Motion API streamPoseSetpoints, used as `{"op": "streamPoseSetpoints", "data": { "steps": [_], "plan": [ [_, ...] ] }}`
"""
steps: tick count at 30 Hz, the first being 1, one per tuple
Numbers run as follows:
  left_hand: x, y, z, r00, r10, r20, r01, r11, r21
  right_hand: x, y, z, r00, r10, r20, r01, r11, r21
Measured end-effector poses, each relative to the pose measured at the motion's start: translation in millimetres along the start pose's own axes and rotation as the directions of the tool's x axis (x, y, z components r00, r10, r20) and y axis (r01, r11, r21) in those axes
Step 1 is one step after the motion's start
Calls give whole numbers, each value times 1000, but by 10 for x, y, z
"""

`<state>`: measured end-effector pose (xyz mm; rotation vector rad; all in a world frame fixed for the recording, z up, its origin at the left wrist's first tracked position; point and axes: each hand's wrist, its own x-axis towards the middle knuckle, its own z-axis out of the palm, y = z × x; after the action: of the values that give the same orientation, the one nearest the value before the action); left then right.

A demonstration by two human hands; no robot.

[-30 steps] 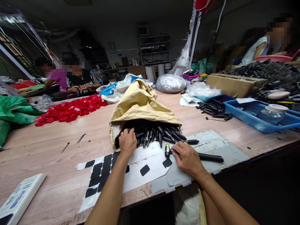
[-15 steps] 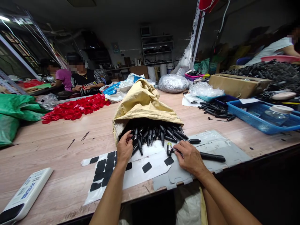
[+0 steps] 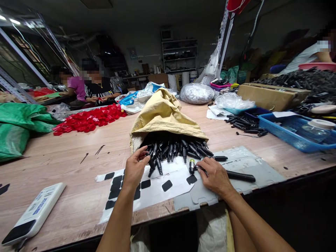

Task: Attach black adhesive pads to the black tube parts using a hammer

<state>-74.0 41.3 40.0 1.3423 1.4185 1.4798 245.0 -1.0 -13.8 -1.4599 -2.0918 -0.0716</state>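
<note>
Gripping a hammer [image 3: 240, 176], shaft partly hidden, the right hand [image 3: 215, 176]; left hand [image 3: 135, 168] half-curled, its hold unclear

Left hand [image 3: 134, 168] now outside yellow sack [image 3: 165, 113]

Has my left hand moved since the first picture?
Yes. Judged against the yellow bag, your left hand has drawn back from its mouth, toward you and leftward.

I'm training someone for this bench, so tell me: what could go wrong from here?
The black parts spill from the open mouth of the yellow bag; pulling one might drag out others. The right hand grips the hammer close behind its head, so fingers could get pinched. The grey sheet reaches the table's front edge and might get snagged.
</note>
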Motion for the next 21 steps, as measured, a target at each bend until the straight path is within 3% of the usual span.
{"op": "streamPoseSetpoints", "data": {
  "steps": [3, 5, 8, 10, 12, 14, 17, 21],
  "plan": [
    [7, 332, 3, 997, -2, -77, -17, 970, -243, -1, -4, -4, 1000, 1, -4, -1, 1000, -4],
    [48, 625, -35, 969, 93, -230, -164, 934, -317, 1, -5, -10, 1000, 2, -3, -2, 1000, -10],
    [105, 1011, -85, 871, 278, -406, -407, 871, -277, 4, -8, -21, 1000, 10, 7, -10, 1000, -14],
    [78, 1104, -47, 867, 336, -368, -437, 868, -235, 6, -9, -27, 1000, 15, 10, -15, 1000, -15],
    [-40, 1009, 71, 920, 333, -205, -372, 908, -194, 7, -11, -30, 1000, 15, 9, -15, 1000, -19],
    [-245, 754, 240, 957, 289, 13, -286, 952, -112, 8, -14, -31, 1000, 14, 6, -14, 1000, -20],
    [-616, 269, 465, 952, 197, 234, -204, 979, 8, 8, -21, -33, 1000, 16, 2, -16, 1000, -13],
    [-911, -114, 527, 932, 144, 333, -183, 979, 89, 11, -30, -38, 1000, 20, -4, -20, 1000, -12]
  ]
}}
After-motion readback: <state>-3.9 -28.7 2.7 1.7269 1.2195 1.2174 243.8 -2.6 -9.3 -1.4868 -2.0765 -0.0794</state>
